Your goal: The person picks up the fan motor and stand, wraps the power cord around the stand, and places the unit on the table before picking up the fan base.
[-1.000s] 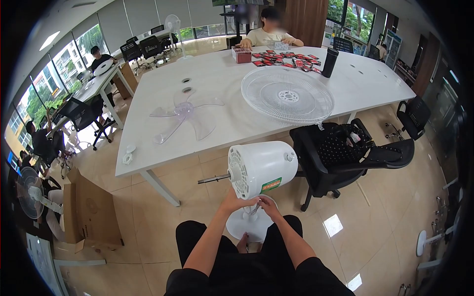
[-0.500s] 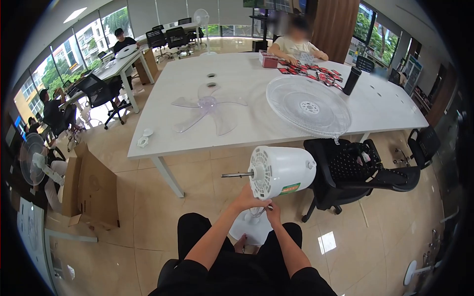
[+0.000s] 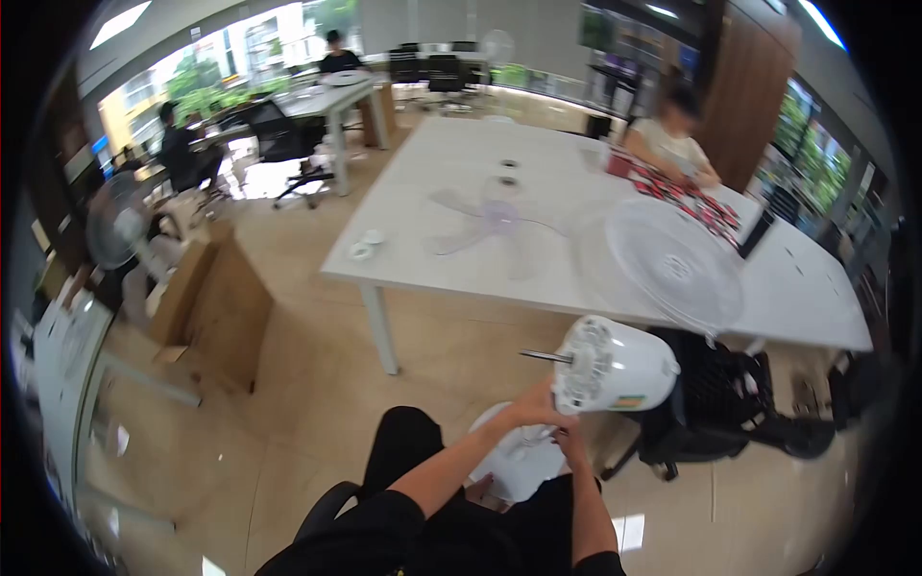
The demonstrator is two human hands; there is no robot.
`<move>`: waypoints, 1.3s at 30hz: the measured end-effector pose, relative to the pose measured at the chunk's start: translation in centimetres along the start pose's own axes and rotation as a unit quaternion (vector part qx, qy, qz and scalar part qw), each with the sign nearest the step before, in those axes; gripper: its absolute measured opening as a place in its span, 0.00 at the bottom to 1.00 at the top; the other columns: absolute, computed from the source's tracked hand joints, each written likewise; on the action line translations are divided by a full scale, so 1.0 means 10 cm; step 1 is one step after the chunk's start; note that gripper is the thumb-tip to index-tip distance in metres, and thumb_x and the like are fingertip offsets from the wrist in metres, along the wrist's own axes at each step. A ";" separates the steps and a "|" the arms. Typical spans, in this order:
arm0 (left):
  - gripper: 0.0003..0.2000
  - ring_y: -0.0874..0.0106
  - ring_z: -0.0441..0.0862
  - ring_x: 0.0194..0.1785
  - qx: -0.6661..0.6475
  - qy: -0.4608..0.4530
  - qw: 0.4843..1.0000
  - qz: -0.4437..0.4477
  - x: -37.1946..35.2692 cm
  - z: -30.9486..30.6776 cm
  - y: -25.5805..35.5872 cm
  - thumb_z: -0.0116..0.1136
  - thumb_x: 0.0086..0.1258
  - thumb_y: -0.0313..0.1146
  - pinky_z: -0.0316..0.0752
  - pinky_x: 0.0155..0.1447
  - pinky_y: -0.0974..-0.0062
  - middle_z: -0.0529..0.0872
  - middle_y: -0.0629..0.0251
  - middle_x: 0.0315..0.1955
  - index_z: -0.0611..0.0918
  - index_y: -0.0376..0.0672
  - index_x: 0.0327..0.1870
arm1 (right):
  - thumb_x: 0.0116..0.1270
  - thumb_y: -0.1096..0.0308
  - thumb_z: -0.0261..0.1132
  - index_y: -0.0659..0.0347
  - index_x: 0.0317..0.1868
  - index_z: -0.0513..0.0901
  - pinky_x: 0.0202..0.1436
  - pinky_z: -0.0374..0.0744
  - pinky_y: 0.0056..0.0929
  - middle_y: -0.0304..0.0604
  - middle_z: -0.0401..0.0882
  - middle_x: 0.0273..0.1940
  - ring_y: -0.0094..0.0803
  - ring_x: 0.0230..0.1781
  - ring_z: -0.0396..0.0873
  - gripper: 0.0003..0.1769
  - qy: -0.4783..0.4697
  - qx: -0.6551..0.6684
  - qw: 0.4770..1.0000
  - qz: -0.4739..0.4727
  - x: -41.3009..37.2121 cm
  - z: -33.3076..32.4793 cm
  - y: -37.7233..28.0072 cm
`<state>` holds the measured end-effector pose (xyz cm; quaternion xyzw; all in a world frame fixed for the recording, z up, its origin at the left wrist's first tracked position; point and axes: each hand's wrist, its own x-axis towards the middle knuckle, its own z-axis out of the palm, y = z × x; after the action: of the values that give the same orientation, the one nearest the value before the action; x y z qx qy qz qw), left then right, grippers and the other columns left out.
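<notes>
A white fan motor housing (image 3: 615, 368) with a bare metal shaft pointing left stands on its round white base (image 3: 514, 459) between my knees. My left hand (image 3: 531, 406) grips the neck just under the housing. My right hand (image 3: 573, 444) is closed on the same neck a little lower. On the white table (image 3: 451, 264) beyond lie a clear fan blade (image 3: 495, 219) and a round white fan grille (image 3: 675, 261).
A black office chair (image 3: 730, 408) stands right of the fan. A cardboard box (image 3: 216, 307) sits on the floor at left, with another standing fan (image 3: 120, 230) behind it. A person sits at the table's far end with red packets; others sit at desks by the windows.
The view has swung left and blurred, so the fan and table now sit further right. Both hands stay on the fan's neck under the housing.
</notes>
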<state>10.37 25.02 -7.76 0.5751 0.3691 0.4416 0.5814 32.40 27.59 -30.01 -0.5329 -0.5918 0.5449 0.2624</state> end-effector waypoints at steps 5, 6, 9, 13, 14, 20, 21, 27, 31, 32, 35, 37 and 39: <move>0.51 0.66 0.70 0.70 -0.067 0.003 0.995 0.077 -0.02 0.06 0.07 0.78 0.49 0.30 0.64 0.74 0.66 0.73 0.55 0.66 0.58 0.37 0.76 | 0.69 0.76 0.60 0.61 0.64 0.73 0.48 0.83 0.33 0.44 0.78 0.55 0.32 0.49 0.81 0.22 0.036 0.155 0.987 -0.026 -0.21 0.21 -0.14; 0.52 0.66 0.69 0.71 -0.059 -0.003 0.995 0.077 0.00 0.05 0.06 0.77 0.49 0.29 0.64 0.75 0.66 0.72 0.55 0.67 0.56 0.37 0.77 | 0.70 0.76 0.58 0.60 0.65 0.72 0.49 0.83 0.34 0.44 0.77 0.57 0.33 0.51 0.81 0.23 0.045 0.188 0.981 -0.020 -0.26 0.22 -0.14; 0.54 0.66 0.68 0.72 -0.050 -0.019 0.996 0.070 0.03 0.03 0.02 0.76 0.50 0.28 0.64 0.75 0.66 0.71 0.55 0.69 0.53 0.37 0.79 | 0.74 0.71 0.61 0.63 0.62 0.75 0.46 0.84 0.33 0.43 0.79 0.51 0.31 0.46 0.82 0.18 0.068 0.231 0.971 0.005 -0.25 0.23 -0.11; 0.54 0.66 0.68 0.71 -0.060 -0.029 0.996 0.055 0.06 0.02 0.02 0.76 0.50 0.27 0.64 0.75 0.67 0.71 0.56 0.68 0.53 0.37 0.79 | 0.77 0.68 0.59 0.62 0.60 0.76 0.48 0.84 0.33 0.41 0.79 0.52 0.29 0.48 0.81 0.15 0.076 0.179 0.981 0.029 -0.16 0.27 -0.03; 0.54 0.67 0.68 0.71 -0.058 -0.028 0.996 0.059 0.05 0.02 0.01 0.76 0.50 0.27 0.64 0.75 0.67 0.71 0.56 0.68 0.53 0.37 0.79 | 0.77 0.68 0.59 0.62 0.60 0.77 0.48 0.83 0.33 0.41 0.79 0.53 0.29 0.48 0.81 0.15 0.076 0.184 0.979 0.035 -0.16 0.27 -0.03; 0.52 0.67 0.70 0.70 -0.056 -0.030 0.996 0.061 0.04 0.02 0.01 0.76 0.50 0.26 0.67 0.73 0.67 0.71 0.56 0.67 0.55 0.37 0.78 | 0.78 0.65 0.59 0.60 0.61 0.77 0.46 0.82 0.30 0.41 0.79 0.54 0.29 0.47 0.81 0.16 0.067 0.213 0.975 0.016 -0.23 0.19 -0.02; 0.52 0.67 0.70 0.69 -0.057 -0.027 0.996 0.063 0.05 0.03 0.01 0.76 0.50 0.26 0.67 0.72 0.67 0.71 0.56 0.67 0.55 0.37 0.77 | 0.78 0.65 0.59 0.59 0.62 0.77 0.46 0.82 0.30 0.41 0.79 0.54 0.29 0.48 0.81 0.16 0.066 0.219 0.973 0.014 -0.22 0.22 -0.04; 0.52 0.66 0.71 0.69 -0.053 -0.021 0.997 0.057 0.05 0.02 0.03 0.77 0.48 0.28 0.67 0.73 0.67 0.73 0.55 0.66 0.57 0.37 0.76 | 0.77 0.65 0.59 0.57 0.64 0.76 0.49 0.81 0.33 0.37 0.79 0.57 0.28 0.51 0.80 0.18 0.122 0.215 0.968 0.041 -0.18 0.37 0.04; 0.50 0.66 0.73 0.68 0.007 0.011 1.000 0.015 0.02 -0.01 -0.02 0.80 0.46 0.30 0.67 0.73 0.65 0.76 0.53 0.65 0.62 0.35 0.74 | 0.76 0.67 0.61 0.57 0.61 0.79 0.50 0.81 0.32 0.37 0.80 0.55 0.28 0.52 0.81 0.16 0.121 0.211 0.970 0.022 -0.10 0.39 0.08; 0.49 0.66 0.74 0.67 0.029 0.012 0.999 -0.025 0.01 -0.05 -0.05 0.81 0.46 0.30 0.68 0.72 0.65 0.77 0.53 0.64 0.65 0.35 0.72 | 0.75 0.67 0.61 0.57 0.61 0.79 0.51 0.81 0.32 0.37 0.80 0.55 0.28 0.53 0.81 0.16 0.094 0.196 0.976 -0.005 -0.09 0.34 0.17; 0.33 0.68 0.86 0.50 -0.036 -0.006 0.997 -0.067 -0.07 -0.07 -0.15 0.82 0.49 0.31 0.82 0.56 0.68 0.88 0.61 0.46 0.79 0.35 0.59 | 0.71 0.71 0.64 0.57 0.64 0.76 0.53 0.82 0.34 0.38 0.79 0.57 0.31 0.56 0.79 0.21 0.098 0.261 0.960 -0.011 -0.22 0.35 0.04; 0.30 0.71 0.86 0.50 -0.033 0.011 0.999 -0.042 -0.10 -0.11 -0.32 0.82 0.51 0.29 0.82 0.57 0.69 0.88 0.63 0.47 0.81 0.36 0.58 | 0.68 0.72 0.65 0.56 0.70 0.70 0.52 0.82 0.35 0.41 0.75 0.65 0.35 0.58 0.79 0.29 0.114 0.287 0.951 -0.013 -0.32 0.37 -0.09; 0.29 0.71 0.84 0.52 -0.026 0.001 0.999 -0.031 -0.06 -0.16 -0.47 0.79 0.55 0.27 0.80 0.59 0.70 0.86 0.63 0.49 0.80 0.36 0.59 | 0.69 0.70 0.65 0.54 0.71 0.71 0.50 0.83 0.35 0.41 0.76 0.63 0.33 0.55 0.80 0.30 0.124 0.289 0.949 0.004 -0.26 0.42 0.00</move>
<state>9.06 25.21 -12.63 0.5476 0.3758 0.4333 0.6093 29.36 23.69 -30.45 -0.5003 -0.3693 0.6231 0.4744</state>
